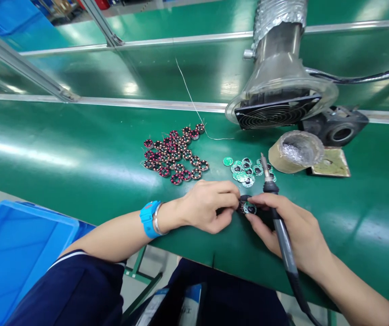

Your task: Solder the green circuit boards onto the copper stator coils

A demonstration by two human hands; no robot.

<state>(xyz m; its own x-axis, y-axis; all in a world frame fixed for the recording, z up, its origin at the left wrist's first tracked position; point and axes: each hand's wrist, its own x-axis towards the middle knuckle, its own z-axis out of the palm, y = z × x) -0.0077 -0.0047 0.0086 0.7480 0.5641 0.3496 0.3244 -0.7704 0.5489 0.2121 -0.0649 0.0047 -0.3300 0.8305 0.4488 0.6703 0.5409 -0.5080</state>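
Observation:
My left hand, with a blue band at the wrist, is closed with its fingertips at the left side of a small round part with a green-and-black board. On the other side, the thumb and forefinger of my right hand pinch the same part. A soldering iron lies across my right hand, its tip pointing up and away. Just beyond the hands lie several loose green round boards. Farther left sits a cluster of copper-wound rings, some with red.
A fume extractor hangs at the upper right above a tan cup. Beside the cup are a sponge tray and a dark iron holder. Thin wire rises behind the rings. A blue bin stands lower left.

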